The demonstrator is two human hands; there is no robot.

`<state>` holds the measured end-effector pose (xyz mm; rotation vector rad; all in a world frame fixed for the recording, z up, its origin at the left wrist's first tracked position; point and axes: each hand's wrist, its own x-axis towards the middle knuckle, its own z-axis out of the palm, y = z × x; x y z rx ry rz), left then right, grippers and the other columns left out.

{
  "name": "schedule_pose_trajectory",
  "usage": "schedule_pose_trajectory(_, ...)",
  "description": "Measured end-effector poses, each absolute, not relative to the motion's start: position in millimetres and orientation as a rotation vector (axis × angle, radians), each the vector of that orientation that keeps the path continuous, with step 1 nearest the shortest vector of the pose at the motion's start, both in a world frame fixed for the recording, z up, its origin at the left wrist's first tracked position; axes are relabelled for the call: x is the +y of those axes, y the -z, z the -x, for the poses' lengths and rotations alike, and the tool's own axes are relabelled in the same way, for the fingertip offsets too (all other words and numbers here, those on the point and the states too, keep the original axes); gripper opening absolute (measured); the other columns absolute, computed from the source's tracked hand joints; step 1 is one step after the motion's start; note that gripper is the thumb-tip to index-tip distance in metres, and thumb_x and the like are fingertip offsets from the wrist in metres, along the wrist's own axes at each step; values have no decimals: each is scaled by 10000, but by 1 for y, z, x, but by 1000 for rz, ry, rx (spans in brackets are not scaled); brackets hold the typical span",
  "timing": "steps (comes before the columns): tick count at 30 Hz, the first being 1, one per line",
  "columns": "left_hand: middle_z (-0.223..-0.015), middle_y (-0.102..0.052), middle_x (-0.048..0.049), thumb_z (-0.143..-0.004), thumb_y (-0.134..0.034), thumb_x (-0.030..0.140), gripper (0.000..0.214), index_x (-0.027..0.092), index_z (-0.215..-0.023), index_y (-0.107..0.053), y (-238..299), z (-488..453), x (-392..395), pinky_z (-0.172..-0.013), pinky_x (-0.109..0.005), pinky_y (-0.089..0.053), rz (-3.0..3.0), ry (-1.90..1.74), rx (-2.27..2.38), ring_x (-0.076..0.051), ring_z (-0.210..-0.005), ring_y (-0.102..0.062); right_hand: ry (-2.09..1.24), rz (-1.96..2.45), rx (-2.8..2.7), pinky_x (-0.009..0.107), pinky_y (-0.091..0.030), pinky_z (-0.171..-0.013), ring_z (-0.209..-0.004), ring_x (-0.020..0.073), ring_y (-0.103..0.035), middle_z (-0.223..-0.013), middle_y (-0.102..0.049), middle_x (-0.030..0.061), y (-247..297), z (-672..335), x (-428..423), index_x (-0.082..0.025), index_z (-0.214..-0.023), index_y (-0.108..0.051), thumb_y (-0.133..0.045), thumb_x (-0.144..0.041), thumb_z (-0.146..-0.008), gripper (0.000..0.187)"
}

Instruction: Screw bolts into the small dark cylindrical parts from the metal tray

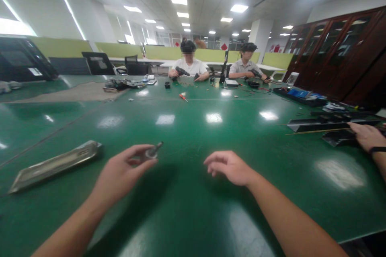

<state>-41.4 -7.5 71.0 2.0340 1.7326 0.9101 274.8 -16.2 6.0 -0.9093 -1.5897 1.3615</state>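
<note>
My left hand point(122, 170) is closed, pinching a small round metal piece with a dark stem point(151, 152) between thumb and fingertips. The stem points up and to the right; the picture is too blurred to tell its kind. Across from it, my right hand point(230, 167) hovers over the green table point(193, 209), fingers loosely bent and apart, with nothing visible in them. To the left of my left hand lies a long, shallow metal tray point(57, 164), set at a slant.
At the right edge, another person's hand point(366, 134) touches black metal channels point(319, 123). Two people sit across the table with power drills point(182, 71). A red screwdriver point(183, 97) lies mid-table. Farther off are a pile of parts point(120, 84) and a black tray point(298, 95).
</note>
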Motion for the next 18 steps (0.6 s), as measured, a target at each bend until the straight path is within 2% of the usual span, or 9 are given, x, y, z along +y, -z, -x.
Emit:
schedule_pose_trajectory(4,-1077,-746,-7,-850,-675,453,351,288,-1159,-696,-47,-22,-24,-863,-350,-545,-2166,-718,1312,-213,-942,-692,-1217,877,-1485,317,-501,-747,-758,167,-643,-880,-700,64,-3,-282,-9,-152,-1055,-701,-497,-265,-874,295)
schedule_pose_trajectory(7,-1103,-732,12,-891,-651,345,275,320,-1163,-681,-28,-37,-36,-911,-338,-537,-2248,-686,1161,-192,-1005,-677,-1104,869,-1551,320,-498,-769,-806,182,-638,-896,-700,69,-4,-281,-14,-155,-1054,-713,-487,-278,-915,293)
schedule_pose_trajectory(9,-1127,-732,17,-887,-659,298,308,326,-1194,-662,-18,-34,-40,-932,-326,-541,-2267,-717,1128,-181,-1024,-683,-1048,902,-1679,316,-493,-750,-804,191,-644,-868,-704,68,-7,-277,-19,-156,-1016,-726,-474,-320,-964,306)
schedule_pose_trajectory(12,-1172,-736,1,-851,-703,280,393,315,-1238,-642,-10,-23,-39,-979,-337,-546,-2290,-771,1155,-192,-1064,-695,-898,990,-1963,307,-466,-731,-796,195,-645,-867,-719,65,-12,-271,-27,-161,-939,-743,-563,-367,-951,275)
schedule_pose_trajectory(14,-1180,-741,-16,-834,-724,285,405,296,-1232,-648,-9,-18,-37,-998,-350,-549,-2303,-788,1169,-205,-1076,-700,-869,984,-2063,301,-459,-737,-816,197,-650,-890,-723,64,-15,-268,-30,-164,-962,-746,-588,-374,-940,264)
schedule_pose_trajectory(18,-1100,-758,-18,-833,-721,266,341,276,-1170,-672,-12,-19,-39,-932,-315,-574,-2331,-819,1120,-190,-1000,-720,-848,958,-2150,285,-460,-731,-792,182,-648,-872,-710,56,-18,-265,-36,-162,-1009,-745,-602,-339,-925,243)
